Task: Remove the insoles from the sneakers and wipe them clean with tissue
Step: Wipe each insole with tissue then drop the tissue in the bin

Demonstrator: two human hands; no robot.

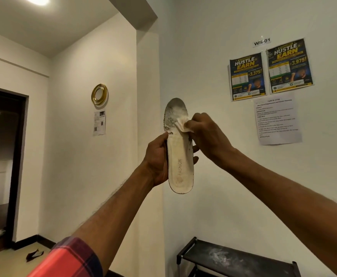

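Observation:
A white insole [180, 162] marked FASHION stands upright in the air before the wall, its toe end grey and dirty. My left hand [157, 158] grips it round the middle, thumb on the left edge and fingers behind. My right hand [207, 134] pinches a folded white tissue [181, 124] and presses it against the insole's upper part. No sneakers are in view.
A black shoe rack [235, 258] with a dusty top shelf stands low at the right against the wall. Posters and a printed sheet [277, 120] hang on the wall. A dark doorway [1, 166] opens at the left; a dark scrap [34, 254] lies on the floor.

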